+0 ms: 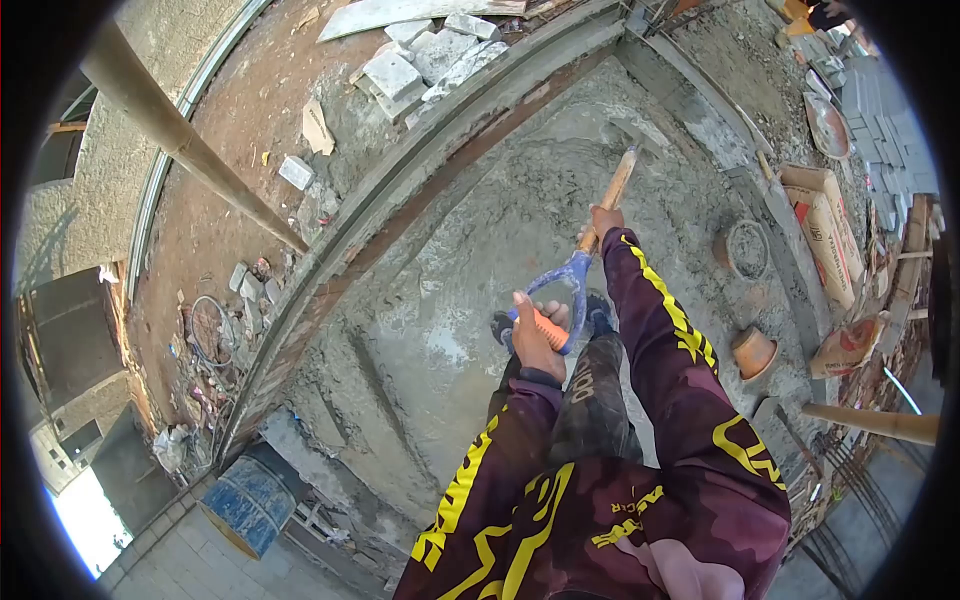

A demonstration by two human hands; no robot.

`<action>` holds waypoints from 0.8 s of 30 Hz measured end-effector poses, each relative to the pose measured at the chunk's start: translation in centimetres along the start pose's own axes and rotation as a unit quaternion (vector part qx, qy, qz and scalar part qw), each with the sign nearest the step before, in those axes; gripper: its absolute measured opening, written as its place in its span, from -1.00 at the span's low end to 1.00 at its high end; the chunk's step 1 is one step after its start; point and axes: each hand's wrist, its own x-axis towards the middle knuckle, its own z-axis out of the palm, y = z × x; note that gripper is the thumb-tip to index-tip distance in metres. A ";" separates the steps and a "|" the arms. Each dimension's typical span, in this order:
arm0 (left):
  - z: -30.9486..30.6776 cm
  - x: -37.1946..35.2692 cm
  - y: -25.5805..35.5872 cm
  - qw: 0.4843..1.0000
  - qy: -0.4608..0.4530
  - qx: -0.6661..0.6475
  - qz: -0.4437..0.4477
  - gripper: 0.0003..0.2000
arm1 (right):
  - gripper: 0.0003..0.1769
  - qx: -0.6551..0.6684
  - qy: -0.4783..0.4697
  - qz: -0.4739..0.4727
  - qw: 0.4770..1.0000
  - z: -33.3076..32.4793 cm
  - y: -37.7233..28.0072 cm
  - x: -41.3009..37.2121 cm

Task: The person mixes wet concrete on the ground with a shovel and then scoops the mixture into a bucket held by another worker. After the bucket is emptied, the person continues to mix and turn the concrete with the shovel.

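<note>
My left hand (538,340) is closed around the orange grip of a shovel's blue D-shaped handle. Farther along, my right hand (603,222) wraps around the shovel's wooden shaft (619,178). The shovel points away from me toward the far right corner, its grey, cement-coated blade (643,134) low at the wet mortar. Grey wet mortar (450,270) spreads over the walled floor around my feet, and my dark shoes stand in it.
A low wall (400,160) borders the mortar on the left. To the right are a mortar-filled bucket (747,250), an orange-brown bucket (754,353) and cement bags (828,240). A blue drum (248,508) lies lower left; a bamboo pole (190,145) leans upper left, near broken blocks (393,75).
</note>
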 end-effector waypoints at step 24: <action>-13.0 -16.0 7.1 0.991 -0.020 -0.059 -0.115 -0.59 | -0.31 -0.273 0.035 -0.076 0.958 -0.2 14.3 -14.2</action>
